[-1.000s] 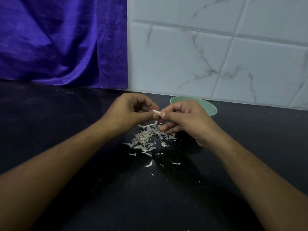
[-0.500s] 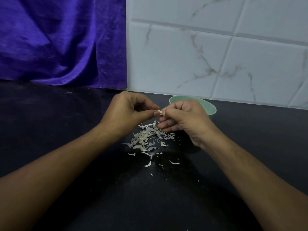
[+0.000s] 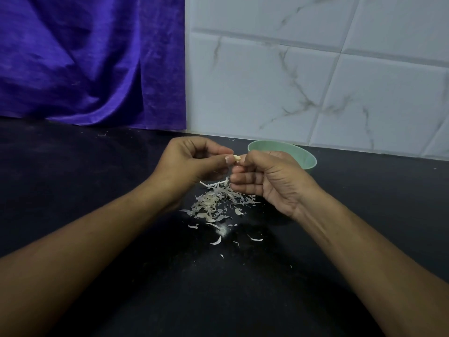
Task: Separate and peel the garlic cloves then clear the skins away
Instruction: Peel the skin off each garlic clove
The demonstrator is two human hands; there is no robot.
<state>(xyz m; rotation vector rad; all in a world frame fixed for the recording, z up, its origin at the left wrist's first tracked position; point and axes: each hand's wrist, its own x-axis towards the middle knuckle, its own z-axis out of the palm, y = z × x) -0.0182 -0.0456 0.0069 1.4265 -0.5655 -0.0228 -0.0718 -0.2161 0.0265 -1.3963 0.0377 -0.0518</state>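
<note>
Clove pinched between both hands above the skins

Hands meet over the black counter (image 3: 97, 195), and the clove (image 3: 237, 157) shows only as a small pale stub between them. The left hand (image 3: 192, 161) pinches it with thumb against curled forefinger. The right hand (image 3: 269, 178) grips its other end, all fingers curled in. A second ago a thin strand of skin stuck up from the clove and more of its length showed; that strand is gone from sight. The right hand has also turned since then, so its palm and the undersides of its fingers now face the camera. Both hands sit in much the same spot as before.

Skins (image 3: 216, 203) lie in a loose heap on the counter just below the hands, with stray flakes scattered nearer the camera. The heap looks unchanged. A green bowl (image 3: 303, 155) stands behind the right hand, which covers its near rim; its inside cannot be seen. A purple cloth (image 3: 85, 64) hangs at the back left, and marbled tiles (image 3: 315, 81) fill the back right.
</note>
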